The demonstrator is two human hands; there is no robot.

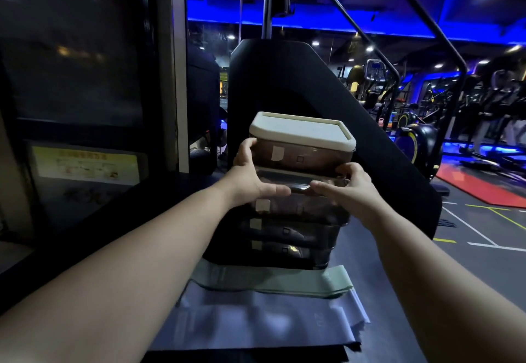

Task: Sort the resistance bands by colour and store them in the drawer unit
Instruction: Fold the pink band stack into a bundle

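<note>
Most of the job looks undone: the green band [273, 281] and grey band [256, 320] lie just in front of the drawer unit [290, 233]. Your left hand [250, 177] lays straight fingers [277, 191] on its second drawer [299, 189], and your right hand [350, 189] pinches that drawer's rim.

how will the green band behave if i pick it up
Probably floppy: the green band lies flat and thin like cloth. Likely light for its size. Unlikely to roll, since it is a flat strip.
</note>
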